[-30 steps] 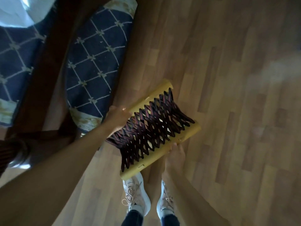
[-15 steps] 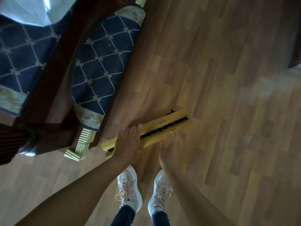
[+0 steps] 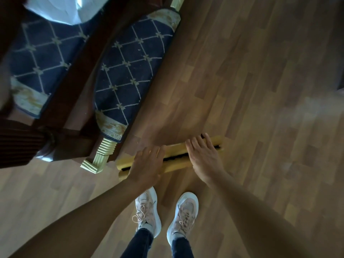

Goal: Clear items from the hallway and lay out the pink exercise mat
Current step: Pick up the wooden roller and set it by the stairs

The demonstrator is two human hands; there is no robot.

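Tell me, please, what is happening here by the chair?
A person standing on the wood floor has the left hand and right hand laid across a folded yellow rack with dark lattice, beside the blue-cushioned chair. Whether the rack rests on the floor or is held up is unclear.

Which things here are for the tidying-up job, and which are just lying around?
For the job: folded yellow rack, with the left hand and right hand resting on it.
Just lying about: blue cushioned chair, wooden floor.
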